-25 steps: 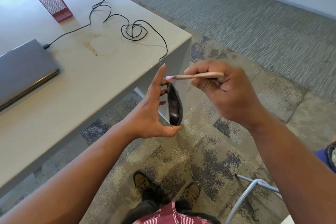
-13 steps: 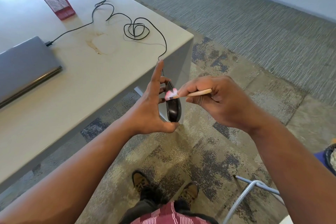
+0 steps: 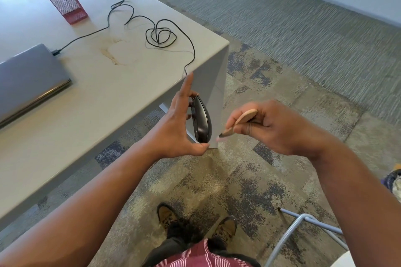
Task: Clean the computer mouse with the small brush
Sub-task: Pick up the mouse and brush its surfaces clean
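Note:
A black wired computer mouse stands on edge in the air just off the desk corner. My left hand holds it between thumb at its lower end and fingers behind it, with the index finger pointing straight up. My right hand grips a small brush with a light wooden handle. The brush's pale pink bristles point down and left, just right of the mouse's lower end, a small gap apart from it.
The mouse cable coils across the grey desk to a closed laptop. A red mesh pen holder stands at the back. A chair frame is at lower right, and my shoes are on the carpet.
The brush swept from the mouse's upper end down along its side to just off its lower end. My right hand dropped and moved right. The left hand kept its hold on the mouse.

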